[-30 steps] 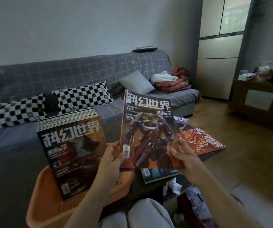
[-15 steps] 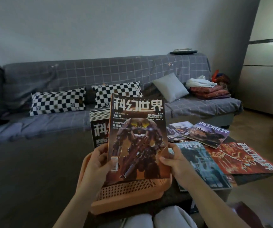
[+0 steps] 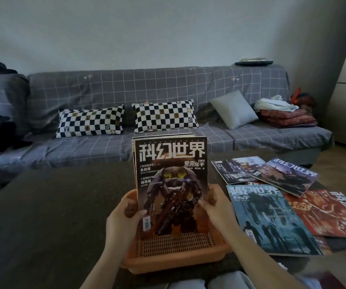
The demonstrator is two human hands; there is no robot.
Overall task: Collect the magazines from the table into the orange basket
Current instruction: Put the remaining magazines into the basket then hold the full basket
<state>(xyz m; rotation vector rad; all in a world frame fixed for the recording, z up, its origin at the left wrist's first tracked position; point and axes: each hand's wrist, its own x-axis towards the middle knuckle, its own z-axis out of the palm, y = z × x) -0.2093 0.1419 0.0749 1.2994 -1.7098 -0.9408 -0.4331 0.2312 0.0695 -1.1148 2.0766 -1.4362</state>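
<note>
A magazine with a dark robot cover (image 3: 171, 184) stands upright in the orange basket (image 3: 174, 253) on the dark table, at the front of a stack of upright magazines (image 3: 163, 136) behind it. My left hand (image 3: 124, 217) grips its lower left edge and my right hand (image 3: 218, 207) grips its lower right edge. To the right, several magazines lie flat on the table: a blue one (image 3: 270, 220), a red one (image 3: 326, 213), and two darker ones (image 3: 286, 176) (image 3: 236, 170) farther back.
A grey checked sofa (image 3: 168, 86) runs behind the table, with two black-and-white pillows (image 3: 91, 122), a grey cushion (image 3: 233, 109) and folded cloths (image 3: 282, 115). The dark table (image 3: 53, 205) stretches to the left of the basket. My knees show at the bottom edge.
Both hands carried the robot-cover magazine leftward and down into the basket, in front of the upright stack. The view has swung left, centring the basket.
</note>
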